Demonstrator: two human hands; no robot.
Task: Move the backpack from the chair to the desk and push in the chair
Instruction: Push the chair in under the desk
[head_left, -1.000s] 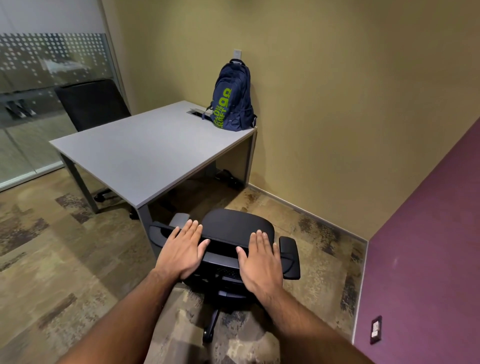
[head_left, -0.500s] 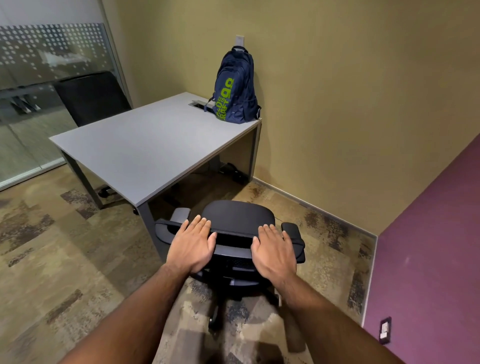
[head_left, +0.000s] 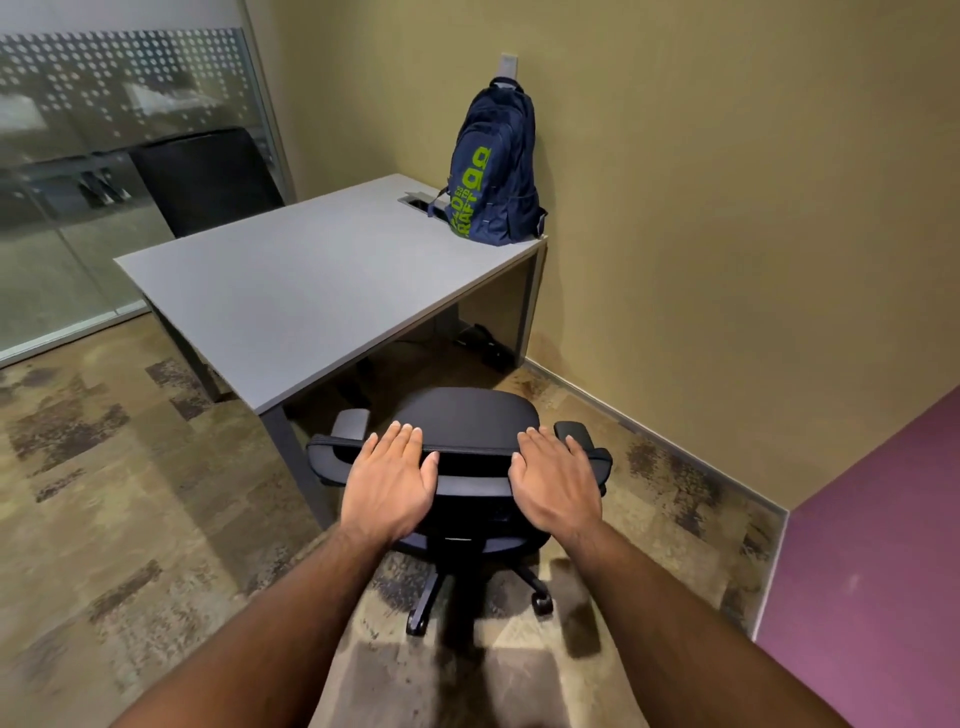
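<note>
**Backpack on the counter, both hands flat on the chair back**

The navy backpack (head_left: 493, 171) with lime-green lettering stands upright at the far right corner of the grey counter (head_left: 311, 291), leaning against the olive wall (head_left: 701, 182) just below a small wall plate (head_left: 509, 61). Its base sits close to the counter's right edge, and a strap trails toward the cable cut-out (head_left: 417, 199) just beside it.

The black office chair (head_left: 470, 415) stands on the patterned carpet (head_left: 114, 493) in front of the counter's near right side, its seat facing the counter and its front edge near the counter's edge, not yet tucked beneath. Both armrests show to either side of the backrest, and the wheeled base shows below.

The left hand (head_left: 389, 480) lies palm down on the top of the backrest, fingers extended and held close together, not curled around anything. The right hand (head_left: 556, 478) rests the same way on the right part of the backrest, fingers straight and together, next to the right armrest. Both forearms reach in from the bottom of the view.

A second dark chair (head_left: 208, 176) stands beyond the counter's far side, before a frosted glass partition (head_left: 104, 130). A purple wall (head_left: 872, 545) fills the lower right.
</note>
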